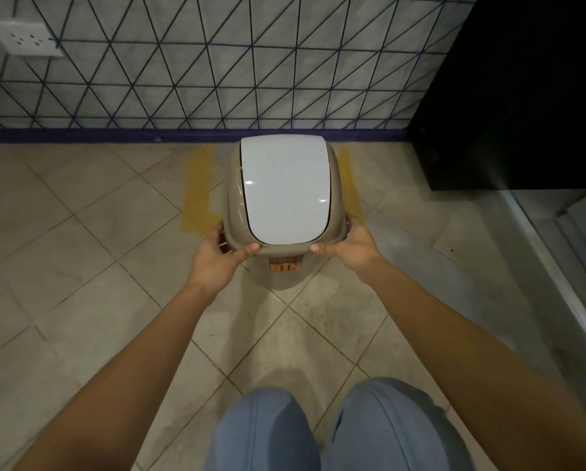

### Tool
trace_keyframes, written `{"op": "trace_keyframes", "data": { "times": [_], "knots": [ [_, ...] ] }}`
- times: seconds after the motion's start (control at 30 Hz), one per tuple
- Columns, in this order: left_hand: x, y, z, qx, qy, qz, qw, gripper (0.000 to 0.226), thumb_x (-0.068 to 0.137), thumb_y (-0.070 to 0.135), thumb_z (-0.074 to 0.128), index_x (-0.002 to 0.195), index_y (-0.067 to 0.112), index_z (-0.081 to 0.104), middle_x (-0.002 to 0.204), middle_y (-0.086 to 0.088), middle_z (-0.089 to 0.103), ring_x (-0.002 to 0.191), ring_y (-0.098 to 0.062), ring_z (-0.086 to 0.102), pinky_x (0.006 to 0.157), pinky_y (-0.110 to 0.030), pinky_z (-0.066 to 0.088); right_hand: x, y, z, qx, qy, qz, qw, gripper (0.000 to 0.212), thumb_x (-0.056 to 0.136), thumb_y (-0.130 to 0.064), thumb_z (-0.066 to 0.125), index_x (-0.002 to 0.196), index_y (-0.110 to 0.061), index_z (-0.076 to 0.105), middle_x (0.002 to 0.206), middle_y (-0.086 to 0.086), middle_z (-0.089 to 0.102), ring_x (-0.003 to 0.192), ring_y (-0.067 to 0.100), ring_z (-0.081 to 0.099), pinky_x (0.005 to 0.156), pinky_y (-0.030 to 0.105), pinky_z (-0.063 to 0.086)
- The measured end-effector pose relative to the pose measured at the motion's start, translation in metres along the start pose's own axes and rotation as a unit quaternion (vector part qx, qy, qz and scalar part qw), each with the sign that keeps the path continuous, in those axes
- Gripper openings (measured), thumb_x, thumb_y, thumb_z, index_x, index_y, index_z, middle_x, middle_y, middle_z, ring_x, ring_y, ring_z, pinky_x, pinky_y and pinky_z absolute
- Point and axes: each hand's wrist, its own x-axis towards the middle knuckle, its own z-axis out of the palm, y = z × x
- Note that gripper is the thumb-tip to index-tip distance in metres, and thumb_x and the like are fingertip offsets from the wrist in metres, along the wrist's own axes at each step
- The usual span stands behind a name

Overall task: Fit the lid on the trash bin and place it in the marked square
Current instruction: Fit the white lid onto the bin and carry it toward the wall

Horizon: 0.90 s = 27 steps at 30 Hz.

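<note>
A beige trash bin [284,277] stands on the tiled floor by the wall, with an orange label on its front. Its beige lid [232,198] with a white swing flap [284,188] sits on top of it. My left hand [216,256] grips the lid's near left corner, thumb on the front rim. My right hand [349,246] grips the near right corner the same way. Yellow painted strips of the marked square [198,188] show on the floor to the left and right of the bin; the bin hides the rest.
A patterned wall [216,62] with a purple skirting runs right behind the bin. A white socket [26,39] is on the wall at the upper left. A black cabinet [508,96] stands to the right, with a metal floor rail [556,277] below it. My knees [335,430] are at the bottom.
</note>
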Motion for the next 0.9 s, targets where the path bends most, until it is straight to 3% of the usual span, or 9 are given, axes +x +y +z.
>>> {"op": "trace_keyframes", "data": {
  "times": [0.13, 0.27, 0.43, 0.6, 0.77, 0.83, 0.9],
  "knots": [
    [0.007, 0.002, 0.005, -0.005, 0.02, -0.001, 1.0, 0.072, 0.075, 0.019, 0.076, 0.139, 0.015, 0.042, 0.126, -0.006, 0.061, 0.112, -0.02, 0.058, 0.095, -0.036, 0.049, 0.011, -0.001, 0.001, 0.012, 0.007, 0.004, 1.0, 0.101, 0.058, -0.006, 0.086, 0.143, -0.01, 0.031, 0.139, 0.007, 0.051, 0.128, 0.023, 0.047, 0.109, 0.042, 0.038],
    [0.013, 0.006, 0.008, -0.001, 0.04, -0.001, 0.999, 0.086, 0.077, 0.021, 0.075, 0.147, 0.017, 0.026, 0.135, -0.005, 0.054, 0.116, -0.018, 0.056, 0.099, -0.038, 0.047, 0.019, -0.005, 0.002, 0.008, 0.005, -0.015, 1.0, 0.1, 0.059, -0.006, 0.086, 0.142, -0.01, 0.03, 0.14, 0.007, 0.05, 0.13, 0.023, 0.045, 0.11, 0.041, 0.036],
    [0.012, 0.012, 0.019, 0.162, 0.09, 0.106, 0.977, 0.077, 0.085, 0.028, 0.065, 0.148, 0.022, 0.02, 0.148, -0.002, 0.038, 0.129, -0.019, 0.043, 0.104, -0.038, 0.041, 0.023, -0.012, 0.005, -0.115, 0.019, -0.118, 0.986, 0.114, 0.057, -0.018, 0.088, 0.147, -0.019, 0.017, 0.148, 0.005, 0.033, 0.138, 0.021, 0.03, 0.113, 0.044, 0.03],
    [0.016, 0.021, 0.013, 0.228, 0.072, 0.124, 0.963, 0.094, 0.077, 0.041, 0.071, 0.149, 0.023, 0.015, 0.151, 0.002, 0.033, 0.137, -0.017, 0.033, 0.107, -0.042, 0.037, 0.028, -0.023, 0.0, -0.2, 0.005, -0.177, 0.964, 0.132, 0.05, -0.022, 0.091, 0.149, -0.02, 0.002, 0.154, 0.002, 0.021, 0.141, 0.02, 0.019, 0.116, 0.045, 0.024],
    [0.032, 0.034, 0.01, 0.242, 0.05, 0.129, 0.96, 0.111, 0.066, 0.041, 0.08, 0.15, 0.027, 0.01, 0.148, 0.004, 0.04, 0.126, -0.014, 0.044, 0.086, -0.021, 0.044, 0.041, -0.031, -0.003, -0.187, -0.032, -0.167, 0.968, 0.139, 0.047, -0.018, 0.092, 0.148, -0.023, -0.004, 0.154, 0.0, 0.018, 0.142, 0.019, 0.018, 0.116, 0.046, 0.025],
    [0.037, 0.035, 0.011, 0.258, 0.051, 0.134, 0.956, 0.112, 0.066, 0.043, 0.079, 0.15, 0.027, 0.007, 0.147, 0.003, 0.041, 0.117, -0.008, 0.046, 0.073, -0.008, 0.038, 0.046, -0.034, -0.004, -0.19, -0.033, -0.173, 0.966, 0.139, 0.047, -0.017, 0.091, 0.148, -0.022, -0.004, 0.153, 0.001, 0.02, 0.141, 0.019, 0.02, 0.115, 0.045, 0.026],
    [0.044, 0.035, 0.011, 0.271, 0.06, 0.133, 0.951, 0.113, 0.067, 0.043, 0.078, 0.15, 0.025, 0.005, 0.147, 0.0, 0.042, 0.108, -0.005, 0.047, 0.067, -0.004, 0.034, 0.055, -0.038, -0.006, -0.194, -0.031, -0.172, 0.965, 0.138, 0.047, -0.016, 0.091, 0.148, -0.021, -0.003, 0.152, 0.002, 0.022, 0.141, 0.019, 0.021, 0.115, 0.045, 0.027]
  ]
}}
